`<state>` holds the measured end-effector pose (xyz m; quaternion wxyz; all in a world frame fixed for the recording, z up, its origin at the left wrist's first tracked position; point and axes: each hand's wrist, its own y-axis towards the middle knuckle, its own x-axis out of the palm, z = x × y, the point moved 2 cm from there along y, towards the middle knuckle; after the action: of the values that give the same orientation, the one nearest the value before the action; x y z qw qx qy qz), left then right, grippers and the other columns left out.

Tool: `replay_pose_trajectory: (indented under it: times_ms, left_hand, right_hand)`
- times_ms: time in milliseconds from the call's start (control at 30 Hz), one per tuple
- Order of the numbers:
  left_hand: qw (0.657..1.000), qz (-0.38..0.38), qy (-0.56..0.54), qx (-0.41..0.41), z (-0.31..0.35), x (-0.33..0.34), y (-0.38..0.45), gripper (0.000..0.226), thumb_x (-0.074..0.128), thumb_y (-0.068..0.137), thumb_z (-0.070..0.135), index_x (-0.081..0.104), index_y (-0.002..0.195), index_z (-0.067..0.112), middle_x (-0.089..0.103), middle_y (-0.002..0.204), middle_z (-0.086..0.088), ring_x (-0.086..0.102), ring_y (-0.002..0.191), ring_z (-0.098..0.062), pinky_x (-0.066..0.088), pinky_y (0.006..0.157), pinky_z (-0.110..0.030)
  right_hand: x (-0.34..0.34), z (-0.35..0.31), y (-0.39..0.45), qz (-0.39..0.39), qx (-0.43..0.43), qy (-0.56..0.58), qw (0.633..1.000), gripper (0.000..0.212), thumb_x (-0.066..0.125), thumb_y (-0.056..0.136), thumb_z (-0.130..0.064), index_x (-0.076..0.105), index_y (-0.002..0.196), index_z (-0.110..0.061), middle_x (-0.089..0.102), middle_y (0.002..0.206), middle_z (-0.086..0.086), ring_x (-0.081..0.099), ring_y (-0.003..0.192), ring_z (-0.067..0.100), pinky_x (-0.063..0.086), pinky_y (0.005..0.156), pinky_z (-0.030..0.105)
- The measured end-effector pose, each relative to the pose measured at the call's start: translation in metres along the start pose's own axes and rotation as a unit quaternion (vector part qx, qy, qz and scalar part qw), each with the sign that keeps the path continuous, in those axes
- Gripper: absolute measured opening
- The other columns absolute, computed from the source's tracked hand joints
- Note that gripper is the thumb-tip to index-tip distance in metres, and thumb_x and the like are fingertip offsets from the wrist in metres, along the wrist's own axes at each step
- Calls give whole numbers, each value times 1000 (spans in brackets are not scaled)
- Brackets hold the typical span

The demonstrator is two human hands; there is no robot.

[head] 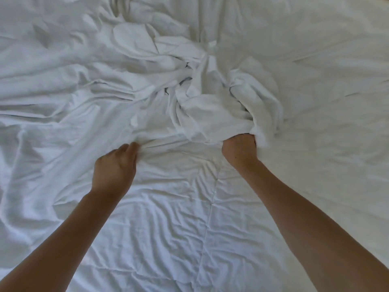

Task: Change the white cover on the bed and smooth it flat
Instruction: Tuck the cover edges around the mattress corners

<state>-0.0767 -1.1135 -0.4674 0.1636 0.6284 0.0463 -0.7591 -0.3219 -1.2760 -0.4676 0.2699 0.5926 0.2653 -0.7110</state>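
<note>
Two bare hands worked on one bed; the crumpled white cotton cover lay heaped just beyond the fingers, spread over a stitched white quilted duvet beneath the wrists; the left hand pinched a fold of the cover between curled fingertips and thumb; the right hand was buried knuckle-deep in a bunched wad of it, fingers hidden but plainly clutching the cloth.

Quilted white comforter, stitched seams
</note>
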Motion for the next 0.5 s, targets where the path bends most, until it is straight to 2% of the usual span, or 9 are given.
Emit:
replay_pose_trajectory:
  times_ms: [67, 167, 267, 333, 433, 467, 500]
  left_hand:
    - [998, 52, -31, 6, 7, -25, -5, 17, 48, 92, 15, 60, 90, 3, 58, 64, -10, 53, 46, -32, 29, 46, -25]
    - [991, 120, -62, 7, 12, -68, -11, 12, 54, 91, 8, 62, 95, 0, 62, 71, -14, 57, 51, -35, 29, 49, -26]
    - [982, 177, -71, 7, 10, -114, -21, 14, 50, 90, 0, 62, 97, -1, 61, 73, -17, 56, 55, -37, 30, 50, -29]
    - [978, 193, -81, -6, -4, -135, -35, 16, 50, 92, 3, 60, 104, 1, 63, 81, -20, 59, 65, -41, 37, 52, -35]
    - [974, 181, -102, -88, -39, -148, -61, 27, 38, 100, 23, 56, 113, 8, 63, 95, -22, 59, 80, -44, 49, 65, -49]
    - [981, 167, -70, -75, -50, -144, -72, 30, 36, 101, 26, 56, 113, 7, 62, 92, -22, 59, 77, -44, 48, 62, -50]
    - [989, 137, -26, -41, -59, -136, -83, 30, 37, 100, 25, 58, 109, 5, 61, 86, -22, 59, 72, -43, 47, 55, -48]
  right_hand:
    - [-38, 14, 2, 104, 12, 46, 993, 26, 69, 35, 7, 52, 42, -13, 45, 35, 5, 43, 30, 21, 23, 43, 17]
    - [-90, 39, -28, 267, -8, 13, 964, 16, 60, 48, 2, 62, 58, -11, 51, 45, 7, 51, 46, 27, 32, 48, 26]
    - [-135, 70, -77, 389, 3, 2, 921, 14, 66, 63, 0, 61, 64, -13, 55, 53, 7, 52, 57, 29, 34, 56, 32]
    - [-163, 92, -107, 458, 35, -1, 888, 14, 64, 71, 0, 59, 66, -13, 56, 55, 7, 53, 59, 30, 36, 58, 34]
    - [-174, 112, -139, 482, 105, 10, 870, 12, 58, 72, 1, 61, 68, -10, 61, 62, 11, 60, 65, 34, 41, 64, 37]
    - [-163, 110, -145, 456, 111, -3, 883, 9, 58, 75, -3, 63, 73, -9, 64, 71, 12, 60, 73, 36, 42, 70, 40]
    - [-148, 105, -149, 387, 117, -21, 915, 11, 56, 80, -7, 67, 82, -9, 67, 86, 13, 59, 88, 38, 42, 80, 44]
